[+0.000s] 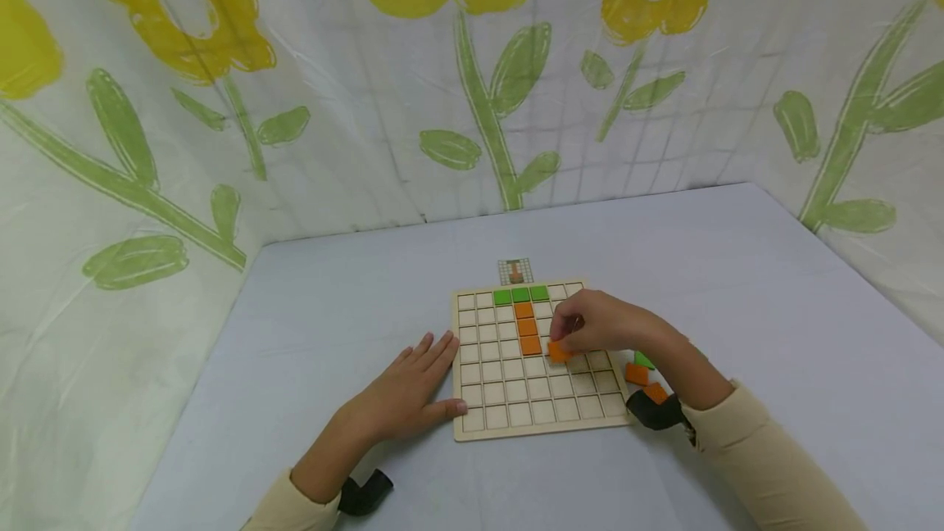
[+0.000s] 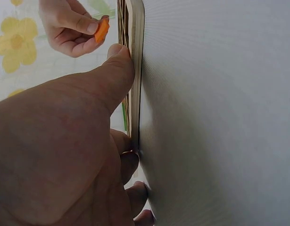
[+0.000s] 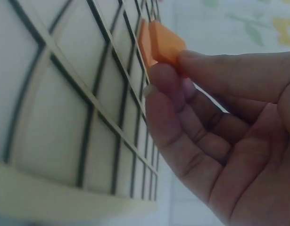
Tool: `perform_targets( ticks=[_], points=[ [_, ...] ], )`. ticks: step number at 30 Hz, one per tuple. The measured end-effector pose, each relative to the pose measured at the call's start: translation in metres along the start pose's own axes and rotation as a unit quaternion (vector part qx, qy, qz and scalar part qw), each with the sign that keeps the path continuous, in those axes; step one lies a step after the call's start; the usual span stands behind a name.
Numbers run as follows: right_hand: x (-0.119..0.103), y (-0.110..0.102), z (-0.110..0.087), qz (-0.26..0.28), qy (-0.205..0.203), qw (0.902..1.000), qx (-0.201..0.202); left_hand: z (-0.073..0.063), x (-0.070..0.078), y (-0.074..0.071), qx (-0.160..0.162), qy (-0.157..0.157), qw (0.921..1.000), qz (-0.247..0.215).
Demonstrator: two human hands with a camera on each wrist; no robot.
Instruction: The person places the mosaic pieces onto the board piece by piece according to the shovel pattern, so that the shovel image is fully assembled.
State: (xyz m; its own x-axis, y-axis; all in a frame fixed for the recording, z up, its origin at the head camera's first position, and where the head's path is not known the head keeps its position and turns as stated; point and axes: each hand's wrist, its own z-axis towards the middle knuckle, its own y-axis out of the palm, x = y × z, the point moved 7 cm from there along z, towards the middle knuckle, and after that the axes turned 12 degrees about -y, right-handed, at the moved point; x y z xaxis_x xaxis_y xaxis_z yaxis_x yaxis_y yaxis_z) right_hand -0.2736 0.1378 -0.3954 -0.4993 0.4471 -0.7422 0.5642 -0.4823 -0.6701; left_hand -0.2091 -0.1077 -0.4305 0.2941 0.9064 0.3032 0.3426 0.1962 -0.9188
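Observation:
A wooden grid board (image 1: 472, 435) lies on the table. Three green tiles (image 1: 521, 295) fill cells in its far row, and a column of three orange tiles (image 1: 527, 327) runs nearer from the middle one. Between thumb and fingers my right hand (image 1: 606, 320) pinches an orange square tile (image 3: 166, 43), held over the board just right of the column's near end. My left hand (image 1: 406, 390) lies spread at the board's left edge; its thumb (image 2: 120, 61) touches the rim, with the fingertips beside that edge.
Beyond the board's far edge lies a small pattern card (image 1: 515, 271) with a gridded picture. Loose orange tiles (image 1: 637, 374) and a green tile (image 1: 644, 360) sit right of the board, near my right forearm. A flower-printed curtain (image 1: 354, 129) stands behind the table (image 1: 332, 293).

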Motion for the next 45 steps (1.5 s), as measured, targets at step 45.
perform_targets(
  ticks=[45],
  points=[
    [-0.03, 0.046, 0.026, -0.067, -0.027, 0.9959, 0.055, 0.0, 0.001, -0.001, -0.002, -0.006, 1.0, 0.006]
  ],
)
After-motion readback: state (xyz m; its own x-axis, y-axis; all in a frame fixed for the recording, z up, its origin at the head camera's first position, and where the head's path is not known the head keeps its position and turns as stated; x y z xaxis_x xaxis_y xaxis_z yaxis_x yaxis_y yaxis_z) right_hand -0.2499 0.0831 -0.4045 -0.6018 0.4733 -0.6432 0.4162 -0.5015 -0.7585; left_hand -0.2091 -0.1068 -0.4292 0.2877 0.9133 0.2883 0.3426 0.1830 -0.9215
